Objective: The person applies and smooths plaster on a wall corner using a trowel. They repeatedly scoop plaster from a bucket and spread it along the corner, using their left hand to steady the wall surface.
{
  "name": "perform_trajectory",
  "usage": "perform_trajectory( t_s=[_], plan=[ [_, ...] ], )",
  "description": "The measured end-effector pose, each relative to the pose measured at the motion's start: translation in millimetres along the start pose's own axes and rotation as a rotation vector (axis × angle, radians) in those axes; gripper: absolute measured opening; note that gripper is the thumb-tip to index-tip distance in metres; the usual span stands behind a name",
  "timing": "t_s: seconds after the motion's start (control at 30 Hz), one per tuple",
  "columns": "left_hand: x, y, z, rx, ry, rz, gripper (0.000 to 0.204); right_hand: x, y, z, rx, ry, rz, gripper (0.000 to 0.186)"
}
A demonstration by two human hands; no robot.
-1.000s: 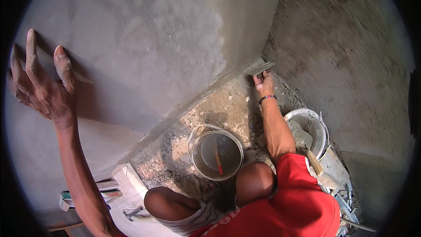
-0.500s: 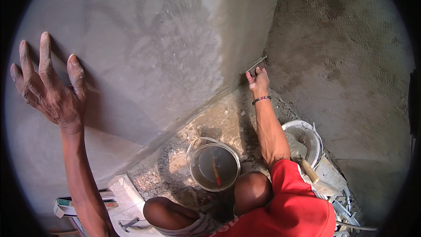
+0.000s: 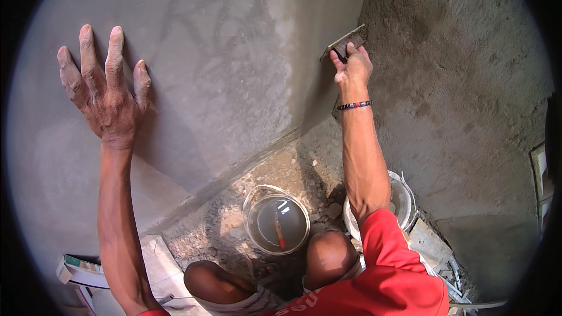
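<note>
My left hand (image 3: 111, 96) lies on the smooth grey plastered wall (image 3: 199, 76), its fingers spread and nothing in it. Over at the inside corner, my right hand (image 3: 355, 69) grips a small flat scraper (image 3: 353, 40) between thumb and fingers. The scraper's long thin edge is tilted and set against the left wall, close to where it meets the rough brown-grey wall (image 3: 445, 99). The fingers partly cover its body. A damp darker strip of plaster runs down beside the corner.
Between my knees and the wall foot stands a clear bucket (image 3: 248, 231) of water holding a red-tipped brush (image 3: 279, 231). A white bucket (image 3: 408, 196) sits partly behind my right arm. Rubble covers the floor (image 3: 225, 219). Boards and boxes (image 3: 88, 272) lie at lower left.
My right hand has moved up along the corner with the scraper. The left hand has shifted up and to the right on the wall. The view has moved slightly.
</note>
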State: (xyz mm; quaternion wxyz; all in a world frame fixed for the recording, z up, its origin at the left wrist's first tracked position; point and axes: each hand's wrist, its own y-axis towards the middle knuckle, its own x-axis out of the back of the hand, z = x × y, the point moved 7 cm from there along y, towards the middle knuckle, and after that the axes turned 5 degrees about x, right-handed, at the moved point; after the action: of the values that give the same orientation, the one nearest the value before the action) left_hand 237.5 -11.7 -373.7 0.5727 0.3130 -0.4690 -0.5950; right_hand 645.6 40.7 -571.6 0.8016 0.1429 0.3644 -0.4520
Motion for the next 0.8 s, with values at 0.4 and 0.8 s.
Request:
perform_trajectory(
  t_s=[0.4,0.8],
  plan=[
    [1.3,2.5,-4.6,0.011,-0.019,-0.013,0.056,84.0,40.2,16.1,0.195,-0.227,0.386,0.049],
    [6.3,4.1,-2.8,-0.04,-0.003,-0.03,0.053,39.4,22.4,8.1,0.973,-0.867,0.209,0.04]
  ],
)
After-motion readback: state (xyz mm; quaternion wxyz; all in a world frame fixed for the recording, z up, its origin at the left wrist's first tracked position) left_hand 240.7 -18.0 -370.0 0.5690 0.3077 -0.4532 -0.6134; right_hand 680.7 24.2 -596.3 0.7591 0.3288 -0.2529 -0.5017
